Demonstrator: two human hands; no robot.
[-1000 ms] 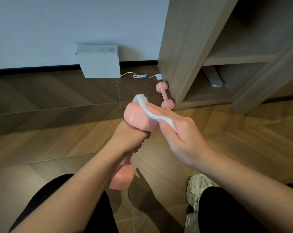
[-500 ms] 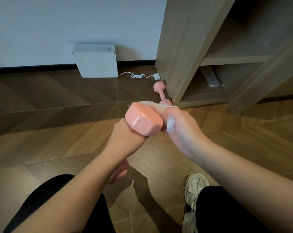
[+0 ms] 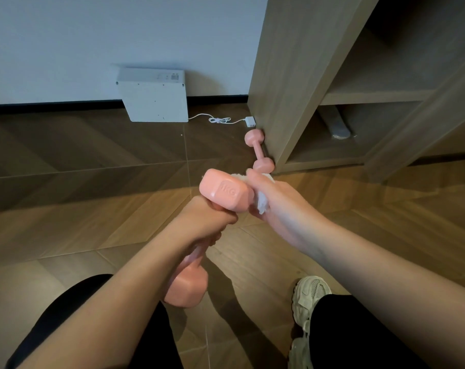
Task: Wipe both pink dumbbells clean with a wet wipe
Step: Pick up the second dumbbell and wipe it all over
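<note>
Wooden floor [image 3: 92,182] laid in a chevron pattern fills most of what we see, darker toward the far wall and catching a pale sheen nearer us. We look down over our own bare forearms. Our left hand [image 3: 202,222] has its grip closed round the handle of a pink dumbbell [image 3: 226,191]. It is held tilted in the air above the floor, one head up and away from us with raised "1KG" lettering, the other low near our left knee. Our right hand [image 3: 276,206] has its grip closed on a crumpled white wet wipe [image 3: 262,202], pressed against the right side of the upper head. The second pink dumbbell [image 3: 259,151] lies on the floor beyond our hands, just beside the foot of a light wooden shelf unit [image 3: 287,75] at the right. A pale wall [image 3: 92,35] with a black skirting strip [image 3: 39,106] runs along the floor's far edge. A white box [image 3: 156,102] stands against it, with a white cable [image 3: 220,120] running along the floor to a small white plug [image 3: 250,121] at the shelf unit's corner. A grey object [image 3: 338,126], too unclear to name, lies in the lowest shelf compartment. Black trousers [image 3: 359,336] and a cream trainer [image 3: 308,294] show at the bottom edge.
</note>
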